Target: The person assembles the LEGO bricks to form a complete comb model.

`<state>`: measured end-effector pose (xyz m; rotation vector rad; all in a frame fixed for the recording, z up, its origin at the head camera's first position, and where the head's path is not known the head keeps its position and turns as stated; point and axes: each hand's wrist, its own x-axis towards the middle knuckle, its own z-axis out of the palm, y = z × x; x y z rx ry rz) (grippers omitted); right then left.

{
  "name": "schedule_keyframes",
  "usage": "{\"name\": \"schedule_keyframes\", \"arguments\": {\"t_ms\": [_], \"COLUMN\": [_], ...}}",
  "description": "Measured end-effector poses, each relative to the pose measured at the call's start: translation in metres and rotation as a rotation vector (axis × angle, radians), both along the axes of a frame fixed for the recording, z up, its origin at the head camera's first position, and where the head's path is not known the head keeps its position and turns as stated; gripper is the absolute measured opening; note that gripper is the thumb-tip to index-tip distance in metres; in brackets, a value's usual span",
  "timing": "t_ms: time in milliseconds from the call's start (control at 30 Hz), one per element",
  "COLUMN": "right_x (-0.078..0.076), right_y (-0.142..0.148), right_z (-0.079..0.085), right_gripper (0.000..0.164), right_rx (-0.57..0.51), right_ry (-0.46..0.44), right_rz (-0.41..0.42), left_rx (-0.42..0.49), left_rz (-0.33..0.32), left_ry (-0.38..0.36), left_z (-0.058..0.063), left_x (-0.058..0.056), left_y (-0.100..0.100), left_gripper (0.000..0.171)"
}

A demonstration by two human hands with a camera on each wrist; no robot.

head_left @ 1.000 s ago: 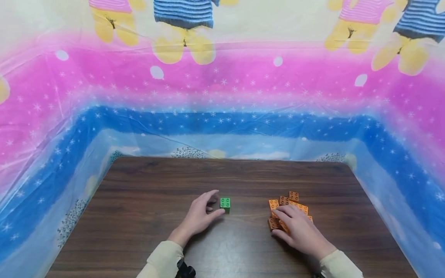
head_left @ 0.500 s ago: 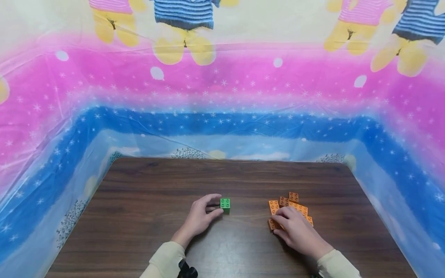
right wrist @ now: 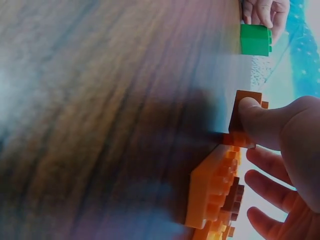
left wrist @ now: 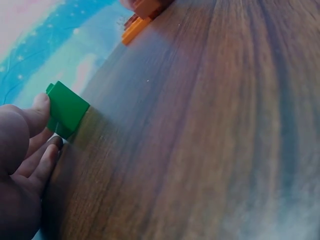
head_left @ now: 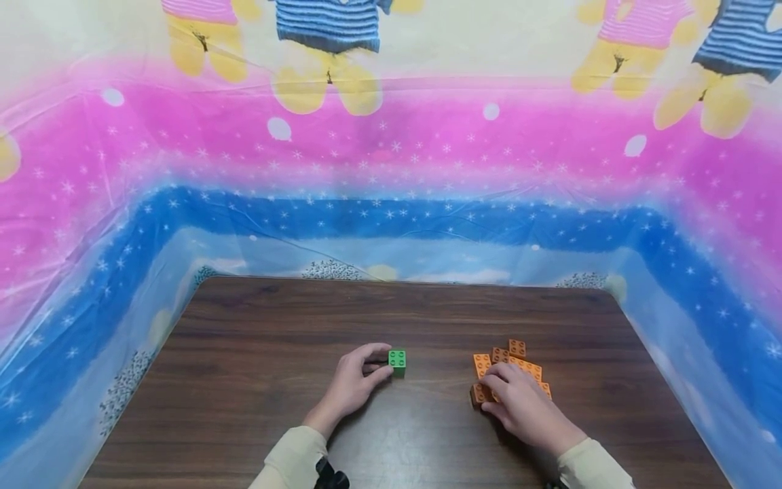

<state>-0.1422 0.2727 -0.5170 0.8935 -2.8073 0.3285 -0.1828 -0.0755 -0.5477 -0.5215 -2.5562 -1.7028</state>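
In the head view, my left hand [head_left: 353, 382] pinches a green toy building brick [head_left: 397, 363] between thumb and fingers at its left side. The brick stands upright on the table, studs up; the left wrist view shows the thumb [left wrist: 41, 107] against its face. To the right, my right hand [head_left: 527, 409] pinches a brown building brick [head_left: 479, 394] at the near left of a pile. Its thumb [right wrist: 255, 112] presses the brown brick's side in the right wrist view. Orange bricks [head_left: 527, 369] lie partly hidden under and behind this hand.
Two small brown bricks, one [head_left: 516, 348] farther back and one [head_left: 500, 354] nearer, lie at the pile's far side. The dark wood table [head_left: 293, 312] extends between and around the hands. A printed cloth [head_left: 391, 217] hangs behind and along the sides.
My left thumb and fingers have come together onto the green brick. My right hand has drawn its fingertips in on the brown brick, uncovering a bit more of the orange ones.
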Motion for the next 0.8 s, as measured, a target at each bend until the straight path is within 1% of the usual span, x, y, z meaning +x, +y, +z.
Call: {"name": "schedule_keyframes", "arguments": {"t_ms": [200,433,633,800], "right_x": [-0.003,-0.006,-0.009,-0.012], "right_y": [-0.002,-0.007,-0.016,-0.026], "right_z": [0.004,0.006,0.008,0.009], "right_gripper": [0.037,0.039,0.039,0.04], "right_rx": [-0.053,-0.119,-0.201,-0.249], "right_ry": [0.012,-0.041,-0.096,-0.078], "right_rz": [0.0,-0.029,-0.032,-0.02], "left_rx": [0.02,0.017,0.03,0.034], "left_rz": [0.0,0.005,0.004,0.008], "left_ry": [0.011,-0.003,0.008,0.002], "left_z": [0.001,0.001,0.001,0.0], "left_x": [0.001,0.0,0.001,0.001], "left_y": [0.0,0.0,0.001,0.001], "left_gripper": [0.035,0.035,0.035,0.034]}}
